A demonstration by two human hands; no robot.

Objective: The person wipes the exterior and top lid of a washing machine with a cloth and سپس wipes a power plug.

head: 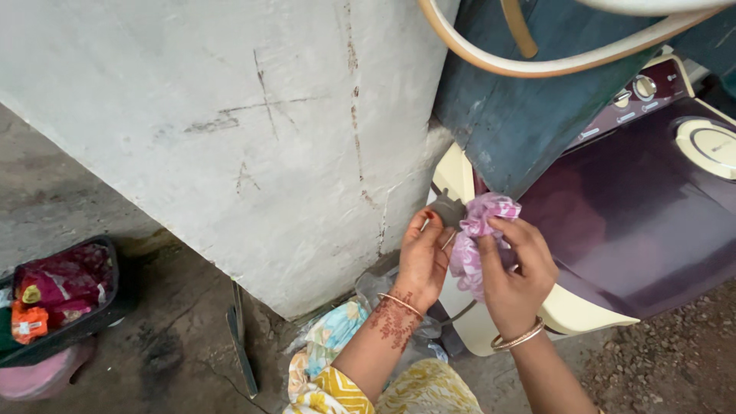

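My left hand grips a grey round fitting that sticks out from the side of a maroon and cream washing machine. My right hand holds a crumpled pink and white patterned cloth pressed against that fitting. Both wrists carry bangles, and the left forearm has a dark henna pattern. The back of the fitting is hidden behind the cloth and my fingers.
A whitewashed wall stands to the left. A dark blue board leans over the machine, with a cream hose curving above. A black tub with packets sits at far left. Plastic and cloth lie on the ground; gravel lies at right.
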